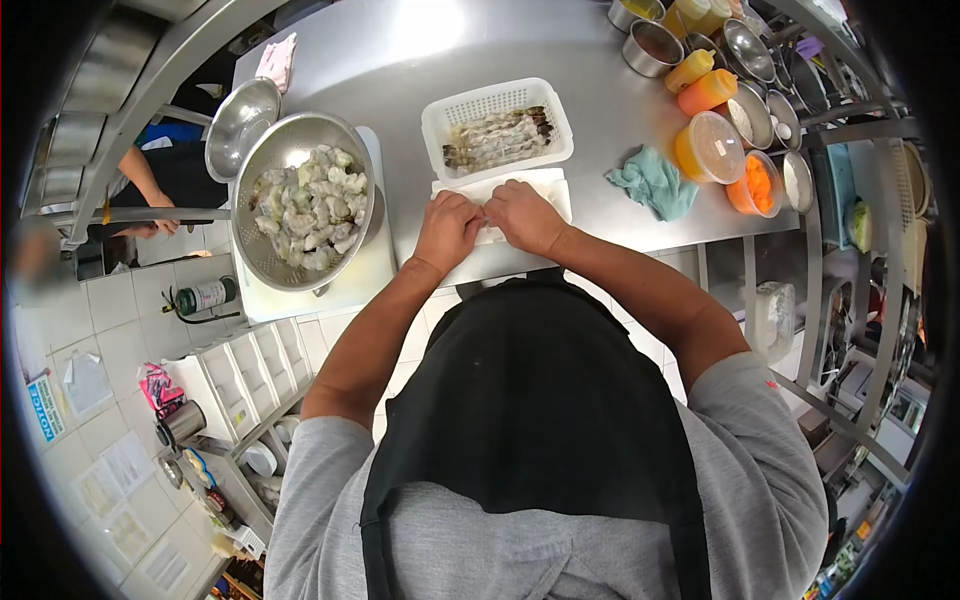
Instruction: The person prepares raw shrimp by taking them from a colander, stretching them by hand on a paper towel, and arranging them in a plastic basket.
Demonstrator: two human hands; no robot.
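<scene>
Both of my hands meet over a white tray (553,187) at the table's near edge. My left hand (449,229) has its fingers pinched together, and what they hold is too small to make out. Close against it, my right hand (524,217) is closed too, its fingertips hiding whatever is between them. Just beyond the hands, a white perforated basket (565,140) holds a row of peeled shrimp (497,138) with dark tails. To the left stands a large metal colander (245,240) full of raw shrimp (312,205).
The colander rests on a white board (378,268). Right of the tray lies a teal cloth (653,183), near an orange-filled tub (755,190), lidded container (709,147), squeeze bottles (707,92) and metal bowls. Another person's hand (163,213) shows at far left.
</scene>
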